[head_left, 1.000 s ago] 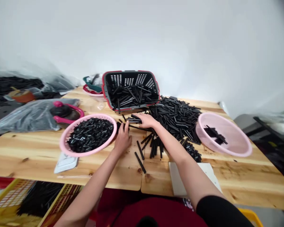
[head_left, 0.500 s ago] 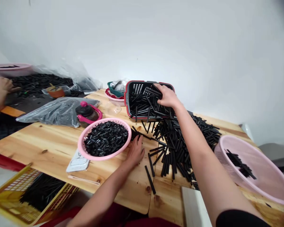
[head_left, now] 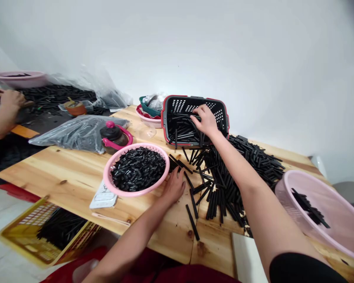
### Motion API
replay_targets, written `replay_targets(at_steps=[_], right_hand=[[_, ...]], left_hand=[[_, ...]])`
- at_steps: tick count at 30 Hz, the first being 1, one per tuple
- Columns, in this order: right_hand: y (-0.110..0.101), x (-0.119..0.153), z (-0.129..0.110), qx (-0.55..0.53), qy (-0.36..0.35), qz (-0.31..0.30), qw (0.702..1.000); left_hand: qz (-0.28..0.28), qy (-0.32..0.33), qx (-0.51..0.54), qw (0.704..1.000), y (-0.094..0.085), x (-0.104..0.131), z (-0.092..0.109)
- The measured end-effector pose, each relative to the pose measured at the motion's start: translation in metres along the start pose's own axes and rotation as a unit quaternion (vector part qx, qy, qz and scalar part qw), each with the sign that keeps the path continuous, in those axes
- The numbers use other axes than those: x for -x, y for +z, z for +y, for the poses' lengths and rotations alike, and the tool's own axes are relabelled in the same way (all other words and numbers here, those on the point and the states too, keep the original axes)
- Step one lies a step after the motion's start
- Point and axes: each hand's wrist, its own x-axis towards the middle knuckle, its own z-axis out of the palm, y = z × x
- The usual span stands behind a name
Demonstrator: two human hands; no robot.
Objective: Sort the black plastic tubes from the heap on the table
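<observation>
My right hand point(head_left: 205, 121) is over the mouth of the dark basket with a red rim point(head_left: 227, 118), its fingers apart and bent above the black sticks point(head_left: 183, 129) inside. My left hand point(head_left: 174, 185) rests on the wooden table beside the round pink basket point(head_left: 106, 177) of short black pieces point(head_left: 138, 169). Its fingers curl near some dark sticks; what they hold, if anything, is hidden. A large heap of black sticks point(head_left: 220, 181) spreads over the table in front of the dark basket, partly under my right forearm.
A pink basin point(head_left: 342, 212) with a few sticks stands at the right. To the left lie a jug with a pink handle point(head_left: 115, 136) and a filled plastic bag point(head_left: 73, 131). Another person's hands point(head_left: 10, 100) work at the far left. A yellow crate point(head_left: 26, 247) sits below.
My right hand has let go of the bundle of sticks it held over the dark basket, and its fingers have opened. The view has shifted slightly. My left hand stays by the pink basket.
</observation>
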Motion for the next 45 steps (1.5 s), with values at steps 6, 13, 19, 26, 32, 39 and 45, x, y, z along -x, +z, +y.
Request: replay_targets(at_steps=[6, 13, 19, 26, 32, 39, 45], right_hand=[[0.031, 0.128, -0.08, -0.138, -0.067, -0.189, 0.97], [0.098, 0.137, -0.108, -0.087, 0.083, -0.342, 0.932], [0.115, 0.128, -0.128, -0.108, -0.002, -0.345, 0.932], [0.098, 0.15, -0.115, -0.055, -0.054, -0.304, 0.95], [0.067, 0.174, -0.075, -0.04, -0.066, -0.309, 0.948], [0.068, 0.157, -0.084, -0.059, -0.037, -0.301, 0.951], [0.103, 0.112, -0.1, -0.056, 0.037, -0.362, 0.93]], left_hand=[[0.054, 0.048, -0.046, 0.996, -0.023, 0.03, 0.016], [0.251, -0.174, 0.176, 0.936, -0.064, 0.127, 0.007], [0.313, -0.397, 0.45, 0.736, -0.103, 0.117, -0.029], [0.372, -0.394, 0.504, 0.672, -0.122, 0.08, -0.051], [0.377, -0.393, 0.499, 0.674, -0.125, 0.079, -0.063], [0.377, -0.413, 0.496, 0.665, -0.133, 0.074, -0.064], [0.375, -0.405, 0.49, 0.674, -0.131, 0.067, -0.063]])
